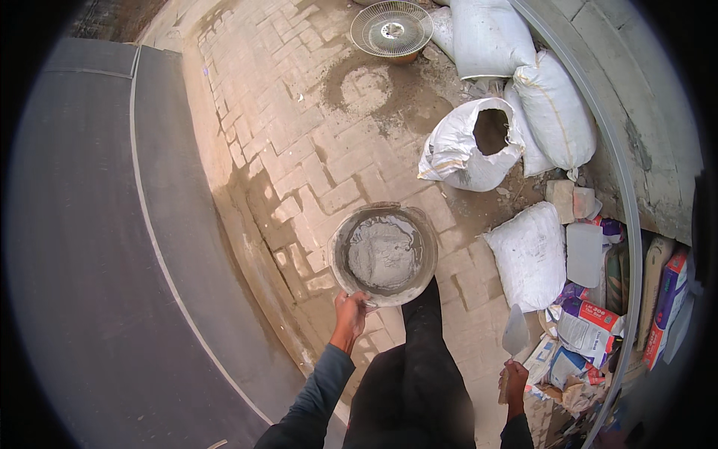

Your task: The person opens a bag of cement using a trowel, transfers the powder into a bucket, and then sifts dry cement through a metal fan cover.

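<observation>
A round bucket (336, 263) is in front of my legs, with grey powder and water (383, 254) inside it. My left hand (348, 318) is closed on the bucket's near left rim. Off to the right, my right hand (513, 380) grips a trowel (515, 334) by its handle, the pale blade pointing away from me. The trowel is apart from the bucket, close to a full white sack (529, 256).
Paving bricks (299, 142) cover the ground, with a dark road (90, 247) along the left. An open white sack (456, 161) stands beyond the bucket near stacked sacks (553, 108). Farther off is a round wire fan guard (366, 34). Cement bags (587, 329) lie at right.
</observation>
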The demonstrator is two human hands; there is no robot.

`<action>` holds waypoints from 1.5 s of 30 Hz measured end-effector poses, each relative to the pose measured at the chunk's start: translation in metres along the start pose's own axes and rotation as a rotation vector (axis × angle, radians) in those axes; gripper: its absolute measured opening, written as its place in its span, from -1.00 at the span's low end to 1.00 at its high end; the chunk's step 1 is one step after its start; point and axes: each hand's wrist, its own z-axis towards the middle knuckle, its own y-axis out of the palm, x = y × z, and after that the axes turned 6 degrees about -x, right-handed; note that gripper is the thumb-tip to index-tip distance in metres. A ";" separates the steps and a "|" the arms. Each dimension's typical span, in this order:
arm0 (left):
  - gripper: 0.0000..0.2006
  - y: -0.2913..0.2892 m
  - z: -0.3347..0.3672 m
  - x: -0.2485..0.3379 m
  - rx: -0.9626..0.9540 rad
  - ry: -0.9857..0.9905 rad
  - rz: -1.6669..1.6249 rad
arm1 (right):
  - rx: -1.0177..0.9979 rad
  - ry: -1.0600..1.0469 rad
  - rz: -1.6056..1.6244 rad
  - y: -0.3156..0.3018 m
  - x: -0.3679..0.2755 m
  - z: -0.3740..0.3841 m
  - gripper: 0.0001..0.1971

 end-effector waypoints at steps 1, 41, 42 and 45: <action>-0.62 0.014 0.029 0.024 -0.001 0.009 0.015 | 0.005 0.021 -0.029 0.019 -0.018 0.022 -0.69; -0.25 0.152 0.660 0.313 -0.157 -0.384 0.709 | 0.344 0.355 0.189 0.492 -0.472 0.002 -0.70; -0.20 0.138 0.655 0.315 -0.109 -0.284 0.733 | 0.285 0.303 0.093 0.500 -0.486 0.015 -0.71; -0.14 0.138 0.607 0.331 -0.091 -0.163 0.695 | 0.126 0.088 -0.314 0.523 -0.529 0.088 -0.71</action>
